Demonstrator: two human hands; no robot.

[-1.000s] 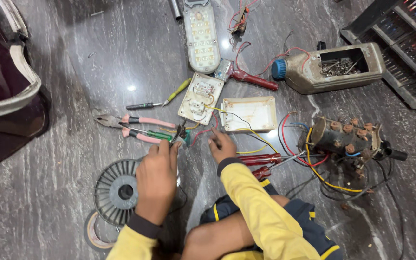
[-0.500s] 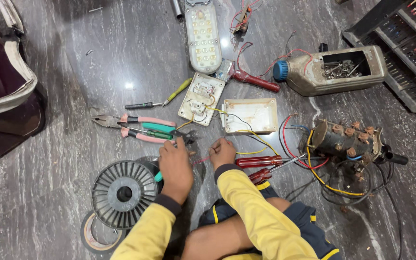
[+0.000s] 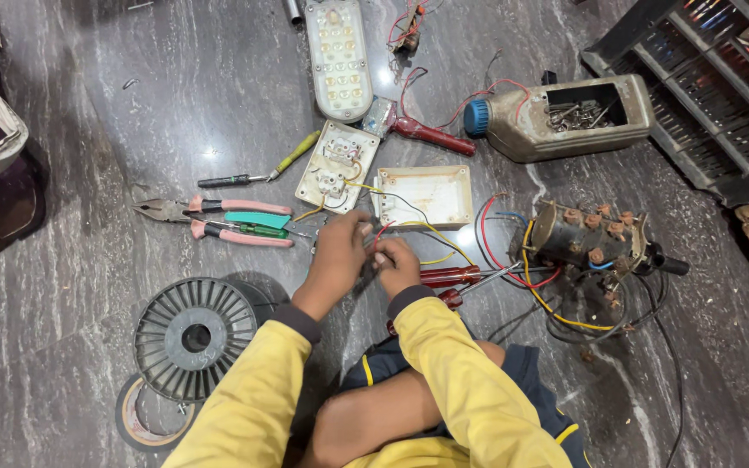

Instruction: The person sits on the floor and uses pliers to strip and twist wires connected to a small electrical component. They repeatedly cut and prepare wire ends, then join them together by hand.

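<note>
A: From the head view, your left hand (image 3: 337, 257) and right hand (image 3: 396, 264) were pressed close together, fingers pinching the thin wires (image 3: 383, 232) just below the open switch box (image 3: 422, 196).

B: You seemed mid-joining; next called for a steady twist, pliers (image 3: 210, 221) lay near.

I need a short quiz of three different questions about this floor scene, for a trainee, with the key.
1. True or false: both hands, left hand and right hand, meet over the thin wires in front of the open white box.
2. Which tool lies left of the left hand? A) pliers with pink handles B) a hammer C) a saw
3. Fill in: the cut-open plastic jug has a ____ cap.

Key: 1 true; 2 A; 3 blue.
</note>
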